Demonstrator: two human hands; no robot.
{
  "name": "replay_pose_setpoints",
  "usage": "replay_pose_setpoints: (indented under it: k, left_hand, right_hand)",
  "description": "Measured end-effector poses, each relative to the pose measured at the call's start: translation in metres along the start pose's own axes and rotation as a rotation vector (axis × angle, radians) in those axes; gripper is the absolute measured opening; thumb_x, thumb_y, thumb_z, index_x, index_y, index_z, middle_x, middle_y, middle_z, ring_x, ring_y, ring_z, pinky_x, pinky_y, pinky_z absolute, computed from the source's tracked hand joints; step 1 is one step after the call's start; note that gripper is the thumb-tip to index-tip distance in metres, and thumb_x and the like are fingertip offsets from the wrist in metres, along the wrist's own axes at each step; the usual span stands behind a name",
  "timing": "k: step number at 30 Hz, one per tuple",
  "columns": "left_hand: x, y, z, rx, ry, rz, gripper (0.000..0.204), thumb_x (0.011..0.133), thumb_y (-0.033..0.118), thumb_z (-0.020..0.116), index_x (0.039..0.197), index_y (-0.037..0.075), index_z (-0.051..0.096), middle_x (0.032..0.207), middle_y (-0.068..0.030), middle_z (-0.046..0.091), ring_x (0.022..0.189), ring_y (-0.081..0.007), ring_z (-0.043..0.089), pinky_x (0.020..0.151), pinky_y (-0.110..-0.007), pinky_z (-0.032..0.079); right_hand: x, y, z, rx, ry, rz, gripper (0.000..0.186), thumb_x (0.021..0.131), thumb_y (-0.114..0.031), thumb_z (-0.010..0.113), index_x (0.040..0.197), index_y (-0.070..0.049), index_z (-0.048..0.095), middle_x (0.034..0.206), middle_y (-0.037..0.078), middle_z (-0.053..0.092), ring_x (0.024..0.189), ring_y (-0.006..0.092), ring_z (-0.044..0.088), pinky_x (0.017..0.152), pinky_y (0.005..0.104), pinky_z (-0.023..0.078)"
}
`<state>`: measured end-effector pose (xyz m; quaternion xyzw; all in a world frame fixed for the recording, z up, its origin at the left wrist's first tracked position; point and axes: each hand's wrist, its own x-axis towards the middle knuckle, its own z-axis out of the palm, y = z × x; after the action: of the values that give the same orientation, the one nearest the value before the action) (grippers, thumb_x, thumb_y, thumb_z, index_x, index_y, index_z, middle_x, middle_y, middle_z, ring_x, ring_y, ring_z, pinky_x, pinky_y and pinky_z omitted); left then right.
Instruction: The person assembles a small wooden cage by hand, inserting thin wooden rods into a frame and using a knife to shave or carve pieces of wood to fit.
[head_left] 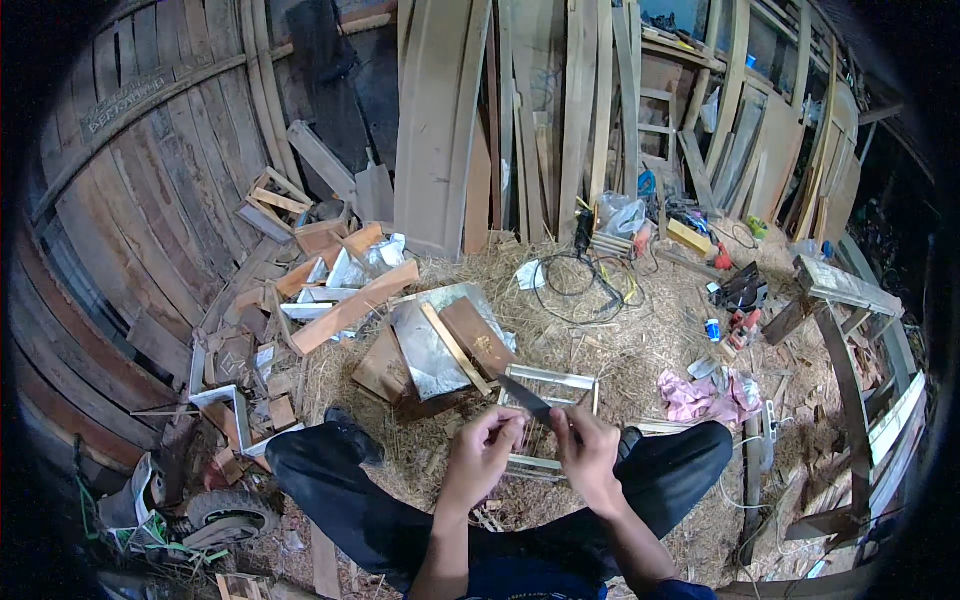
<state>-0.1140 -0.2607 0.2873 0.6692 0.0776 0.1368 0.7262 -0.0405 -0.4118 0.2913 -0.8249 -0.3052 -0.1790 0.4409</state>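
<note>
In front of my lap my right hand (588, 448) is closed round the near end of a knife with a dark, broad blade (527, 398). The blade points up and to the left, away from me. My left hand (483, 450) is closed in a pinch just left of the blade; whatever its fingertips hold is too small to make out. Beneath and beyond both hands, a light rectangular wooden frame (552, 379) lies on the ground between my knees, partly hidden by my hands.
Boards and a metal-faced panel (428, 345) lie just beyond my left knee. Wood offcuts (345, 300) are heaped farther left. Coiled black cable (570, 290) lies ahead, and a pink cloth (705, 396) lies to the right near a wooden trestle (848, 288). Tall planks (440, 130) lean at the back.
</note>
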Motion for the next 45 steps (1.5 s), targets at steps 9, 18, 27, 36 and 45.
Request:
replay_pose_setpoints:
  k: [9,18,27,36,45]
  left_hand:
    - [0.001,-0.002,-0.002,-0.023,-0.024,-0.044,0.018,0.102,0.01,0.059,0.113,-0.003,0.062,0.095,-0.0067,0.069,0.09,-0.0096,0.063,0.08,-0.025,0.05]
    - [0.002,-0.006,0.001,0.025,0.008,0.102,0.015,0.101,0.009,0.058,0.109,-0.004,0.06,0.092,-0.0089,0.072,0.08,-0.0081,0.064,0.067,-0.025,0.049]
    - [-0.001,-0.002,0.001,-0.051,-0.06,-0.03,0.015,0.102,0.016,0.059,0.105,0.002,0.062,0.083,-0.0009,0.066,0.07,-0.0024,0.051,0.06,-0.02,0.038]
    - [0.0,-0.001,0.005,-0.193,-0.082,-0.131,0.015,0.102,0.017,0.059,0.104,0.002,0.062,0.078,0.0007,0.061,0.067,-0.004,0.05,0.061,-0.021,0.038]
    - [0.0,-0.006,0.003,-0.042,-0.031,-0.003,0.012,0.101,0.011,0.061,0.1,-0.001,0.06,0.081,-0.0021,0.063,0.076,-0.0077,0.059,0.07,-0.024,0.047]
  right_hand:
    - [0.004,0.005,-0.003,0.011,0.049,0.016,0.013,0.095,-0.007,0.064,0.084,-0.001,0.066,0.068,0.02,0.061,0.052,0.0351,0.06,0.047,0.0408,0.042]
    - [0.01,0.002,-0.005,-0.059,0.135,0.161,0.011,0.093,-0.01,0.068,0.084,-0.003,0.066,0.066,0.016,0.061,0.053,0.0323,0.063,0.047,0.0407,0.044]
    - [0.003,0.006,-0.005,-0.038,0.099,0.146,0.01,0.094,-0.008,0.065,0.086,-0.002,0.066,0.068,0.017,0.062,0.056,0.0337,0.063,0.049,0.0409,0.043]
    - [-0.004,0.003,-0.001,0.045,0.023,0.08,0.01,0.095,-0.009,0.065,0.087,-0.002,0.067,0.069,0.019,0.063,0.06,0.0385,0.063,0.052,0.0429,0.045]
    - [-0.007,0.003,-0.003,-0.054,-0.013,0.083,0.014,0.096,-0.008,0.062,0.085,0.0,0.065,0.069,0.019,0.064,0.059,0.0336,0.066,0.051,0.0411,0.045]
